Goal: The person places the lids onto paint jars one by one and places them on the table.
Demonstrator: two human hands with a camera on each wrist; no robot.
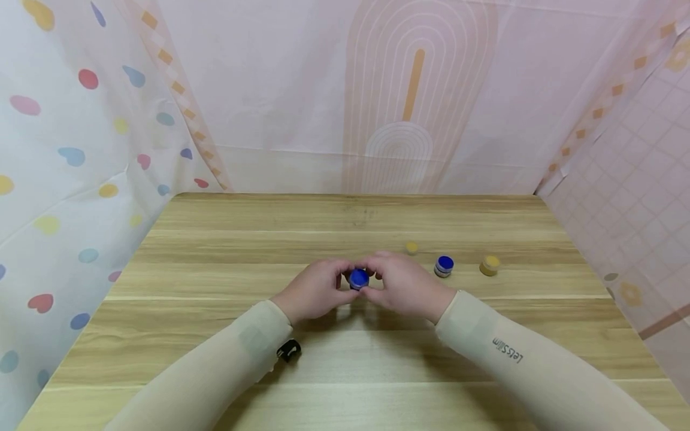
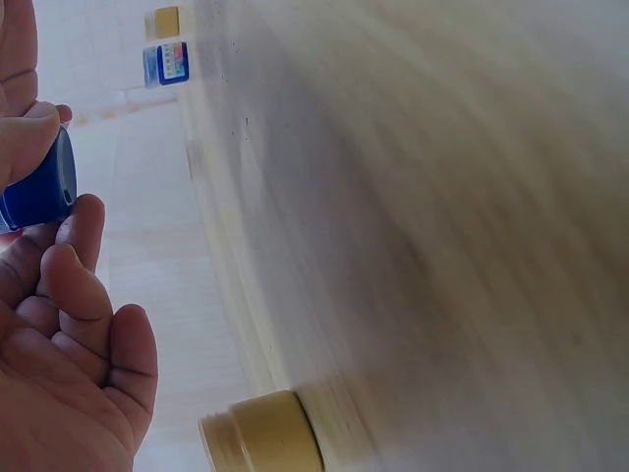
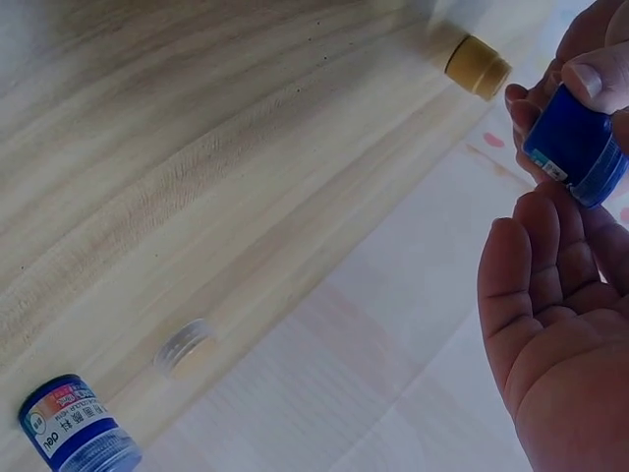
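Observation:
In the head view, a small blue paint jar [image 1: 359, 279] is held between both hands above the table. My left hand [image 1: 318, 291] grips it from the left, fingers bent and thumb at the near side. From the other side my right hand [image 1: 405, 286] pinches it between thumb and fingers. The jar is tilted in the right wrist view, where its blue body [image 3: 565, 138] shows beside a thumb. An uncapped yellow paint jar [image 2: 265, 433] stands near my left hand in the left wrist view; in the head view it is hidden.
Right of my hands stand a second blue jar [image 1: 444, 266] and a capped yellow jar [image 1: 489, 265]. A loose lid [image 1: 411, 248] lies behind my right hand. Patterned cloth [image 1: 280, 96] hangs behind the table [image 1: 345, 389] and along both sides. A black device [image 1: 289, 350] sits at my left wrist.

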